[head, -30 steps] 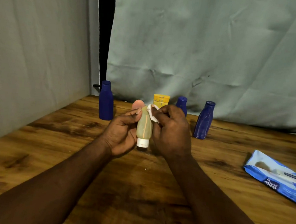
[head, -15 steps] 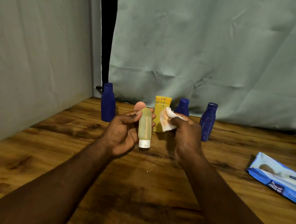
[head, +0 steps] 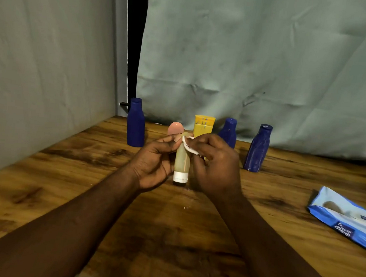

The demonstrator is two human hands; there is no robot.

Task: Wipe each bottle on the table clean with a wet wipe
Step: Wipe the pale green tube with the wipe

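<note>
Cap downward, a translucent yellowish tube (head: 182,159) was held upright in the left grip (head: 155,160), fingers curled round it, close over the bench (head: 68,174). A crumpled white wet wipe (head: 190,147) was pinched in the right grip (head: 215,166) and pressed against the tube's upper right side. Behind were stood a left blue bottle (head: 135,124), a yellow tube (head: 203,126), a middle blue bottle (head: 228,132) and a right blue bottle (head: 257,149). A blue wipes pack (head: 344,214) lay well apart, rightward.

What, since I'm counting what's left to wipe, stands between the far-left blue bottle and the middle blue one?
Head view shows a pink rounded top and a yellow tube standing there; the pink item's body is hidden.
</note>
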